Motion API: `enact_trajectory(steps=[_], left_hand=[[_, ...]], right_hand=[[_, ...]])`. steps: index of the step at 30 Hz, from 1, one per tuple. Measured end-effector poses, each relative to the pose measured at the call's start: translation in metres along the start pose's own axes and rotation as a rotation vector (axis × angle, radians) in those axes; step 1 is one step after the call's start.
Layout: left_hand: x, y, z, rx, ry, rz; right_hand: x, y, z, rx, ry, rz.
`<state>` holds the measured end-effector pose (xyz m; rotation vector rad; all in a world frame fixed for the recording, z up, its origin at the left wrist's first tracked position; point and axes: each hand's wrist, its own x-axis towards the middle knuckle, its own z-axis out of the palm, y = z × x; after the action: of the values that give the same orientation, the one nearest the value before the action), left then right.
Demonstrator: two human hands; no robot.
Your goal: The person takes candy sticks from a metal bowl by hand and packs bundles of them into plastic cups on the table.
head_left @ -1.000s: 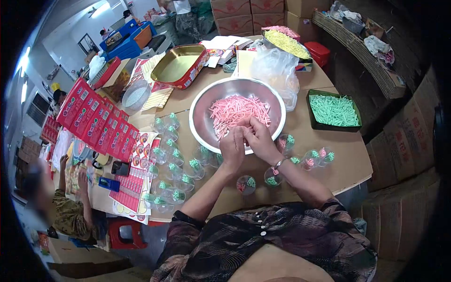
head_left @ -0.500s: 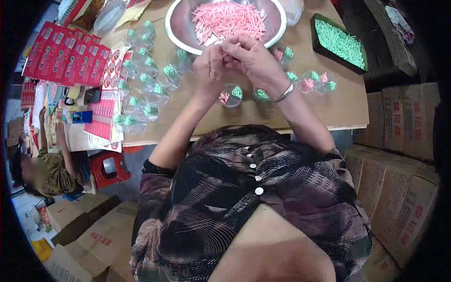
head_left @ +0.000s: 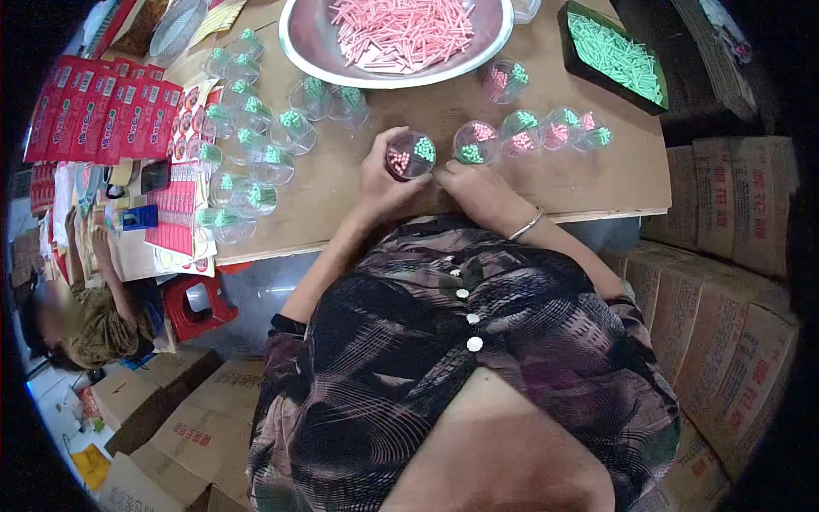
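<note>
Fingers of my left hand (head_left: 384,177) wrap round a clear cup (head_left: 411,156) with pink and green sticks in it. My right hand (head_left: 482,192) is closed just right of that cup, its fingertips hidden. Above it stands another cup (head_left: 476,142) with pink and green sticks. More such cups (head_left: 520,132) stand to the right. A steel bowl (head_left: 397,84) of pink sticks (head_left: 405,34) is at the top middle. At the upper right, a dark tray (head_left: 573,60) bears green sticks (head_left: 614,55).
Several cups with green sticks (head_left: 273,162) stand on the left of the cardboard-topped table (head_left: 341,192). Red printed sheets (head_left: 102,111) and a blue box (head_left: 140,218) lie further left. Another person (head_left: 94,320) sits there near a red stool (head_left: 198,307). Cartons (head_left: 717,316) are stacked at right.
My hands have parted and moved down from the bowl's edge. My left hand has taken hold of a cup, which now shows more pink sticks. The view has tilted down since a second ago.
</note>
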<state>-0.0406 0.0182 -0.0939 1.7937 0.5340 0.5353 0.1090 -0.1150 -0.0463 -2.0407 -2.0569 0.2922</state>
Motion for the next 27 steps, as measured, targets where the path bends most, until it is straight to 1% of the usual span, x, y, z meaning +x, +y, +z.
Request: enact_trajectory(steps=[3, 4, 8, 9, 13, 14, 18, 19, 23, 24, 27], left_hand=[[0.003, 0.012, -0.003, -0.116, 0.1, 0.145], [0.004, 0.015, -0.005, -0.111, 0.106, 0.142], [0.022, 0.026, -0.012, 0.085, 0.314, 0.638], [0.026, 0.032, -0.012, 0.085, 0.316, 0.646], [0.036, 0.062, -0.01, 0.093, 0.539, 0.662], [0.039, 0.067, -0.01, 0.095, 0.544, 0.672], [0.05, 0.085, -0.007, 0.113, 0.477, 0.583], [0.052, 0.088, -0.005, 0.113, 0.481, 0.59], [0.056, 0.098, 0.004, 0.073, 0.42, 0.609], [0.057, 0.098, 0.006, 0.071, 0.418, 0.614], [0.062, 0.096, 0.009, 0.11, 0.452, 0.626]], right_hand=[[-0.002, 0.007, 0.001, 0.189, -0.074, 0.021], [-0.001, 0.006, -0.006, 0.192, -0.075, 0.014], [-0.002, 0.004, -0.066, 0.518, 0.187, -0.006], [0.0, 0.005, -0.072, 0.511, 0.192, -0.009], [0.006, 0.006, -0.089, 0.84, 0.455, 0.02], [0.008, 0.005, -0.093, 0.836, 0.459, 0.011], [0.017, -0.008, -0.104, 1.009, 0.64, -0.025], [0.019, -0.01, -0.107, 1.004, 0.641, -0.031], [0.023, -0.018, -0.115, 0.723, 0.676, -0.142], [0.025, -0.02, -0.115, 0.719, 0.68, -0.142], [0.033, -0.023, -0.112, 0.552, 0.751, -0.244]])
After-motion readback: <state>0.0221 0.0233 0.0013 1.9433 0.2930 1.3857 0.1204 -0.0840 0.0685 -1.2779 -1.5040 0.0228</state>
